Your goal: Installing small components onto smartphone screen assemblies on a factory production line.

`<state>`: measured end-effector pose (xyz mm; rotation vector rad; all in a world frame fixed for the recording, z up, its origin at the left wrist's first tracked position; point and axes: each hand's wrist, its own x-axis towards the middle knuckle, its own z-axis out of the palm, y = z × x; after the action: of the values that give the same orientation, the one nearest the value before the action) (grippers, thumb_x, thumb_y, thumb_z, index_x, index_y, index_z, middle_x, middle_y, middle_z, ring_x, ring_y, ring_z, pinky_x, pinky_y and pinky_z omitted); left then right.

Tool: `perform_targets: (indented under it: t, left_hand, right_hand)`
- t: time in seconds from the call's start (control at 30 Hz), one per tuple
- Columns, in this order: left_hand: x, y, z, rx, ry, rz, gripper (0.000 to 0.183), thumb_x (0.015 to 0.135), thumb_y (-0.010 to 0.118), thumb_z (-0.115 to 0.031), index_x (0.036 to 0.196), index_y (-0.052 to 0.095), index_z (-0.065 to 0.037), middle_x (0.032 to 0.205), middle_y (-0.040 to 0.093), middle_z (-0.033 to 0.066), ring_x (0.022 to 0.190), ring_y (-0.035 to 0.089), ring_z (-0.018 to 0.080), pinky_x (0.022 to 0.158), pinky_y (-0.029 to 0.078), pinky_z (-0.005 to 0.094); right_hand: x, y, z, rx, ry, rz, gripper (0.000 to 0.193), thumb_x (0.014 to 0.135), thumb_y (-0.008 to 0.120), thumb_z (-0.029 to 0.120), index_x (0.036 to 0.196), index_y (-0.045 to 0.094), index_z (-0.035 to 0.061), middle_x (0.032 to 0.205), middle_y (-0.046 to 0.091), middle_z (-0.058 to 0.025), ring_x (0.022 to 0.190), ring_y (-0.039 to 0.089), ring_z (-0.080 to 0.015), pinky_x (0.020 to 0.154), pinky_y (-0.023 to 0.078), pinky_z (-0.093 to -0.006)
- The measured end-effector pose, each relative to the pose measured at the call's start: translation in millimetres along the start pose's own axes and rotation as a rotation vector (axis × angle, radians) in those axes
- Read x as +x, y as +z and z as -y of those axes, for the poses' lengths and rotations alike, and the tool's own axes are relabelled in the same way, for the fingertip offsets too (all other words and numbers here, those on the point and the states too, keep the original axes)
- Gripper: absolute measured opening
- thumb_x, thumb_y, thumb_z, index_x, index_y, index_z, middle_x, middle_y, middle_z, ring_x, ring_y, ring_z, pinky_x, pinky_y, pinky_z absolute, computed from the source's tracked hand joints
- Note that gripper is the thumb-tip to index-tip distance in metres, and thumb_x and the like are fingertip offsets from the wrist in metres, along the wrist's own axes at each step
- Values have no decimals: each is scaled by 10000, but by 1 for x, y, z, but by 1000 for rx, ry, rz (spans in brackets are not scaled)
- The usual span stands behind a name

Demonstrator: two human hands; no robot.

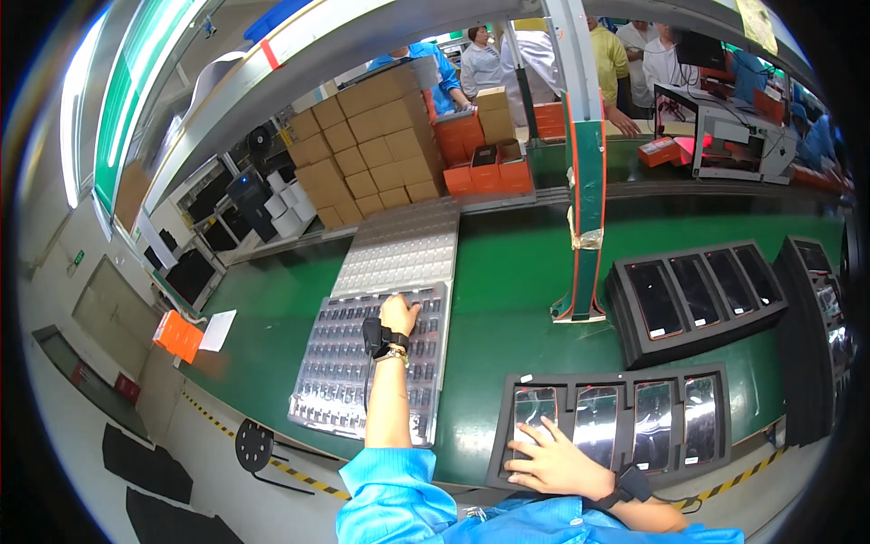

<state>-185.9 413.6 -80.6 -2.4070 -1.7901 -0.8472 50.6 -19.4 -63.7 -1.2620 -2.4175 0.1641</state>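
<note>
My left hand is over the far part of a clear plastic tray that holds rows of small dark parts. Its fingers are curled together, and whatever they pinch is hidden. With fingers spread, my right hand rests at the leftmost smartphone in a black foam tray. More dark-screened phones, such as this smartphone, lie in the tray's other slots. Both wrists wear black straps with a small device.
Beyond the parts tray lies an empty-looking blister tray. A second foam tray of phones sits at right, with more foam trays beside it. A post rises from the green bench. Stacked cartons and co-workers stand behind.
</note>
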Motion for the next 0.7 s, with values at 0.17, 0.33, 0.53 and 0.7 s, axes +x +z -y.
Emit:
perform_targets:
  t: [0.17,0.33,0.53,0.7]
  left_hand:
    - [12,22,26,-63,-191,50,335,721,890,-336,815,707,-72,842,712,160,859,698,365,788,564,471]
    - [-2,-6,-16,16,163,-314,175,833,813,-219,925,782,-75,788,725,119,722,699,287,690,553,392]
    - [-81,-91,-128,-1084,-35,261,173,948,739,-143,1059,757,-13,801,737,25,687,665,85,614,502,212]
    - [-159,-115,-161,-1264,19,452,169,908,709,31,1076,699,17,1001,749,107,956,733,186,856,591,284]
  right_hand:
    - [0,9,2,-16,-17,-36,275,989,578,453,1084,689,220,1250,612,-55,1328,488,-303,1141,290,-631]
    - [-3,3,2,1,4,-44,289,986,580,473,1066,684,216,1231,607,-41,1269,516,-278,1137,288,-626]
    - [-8,-16,3,39,66,-73,370,957,605,530,1067,675,183,1281,573,-103,1308,486,-315,1120,269,-666]
    - [-23,-31,16,56,146,-70,378,924,664,499,1115,665,172,1417,494,-162,1364,422,-392,1110,301,-657]
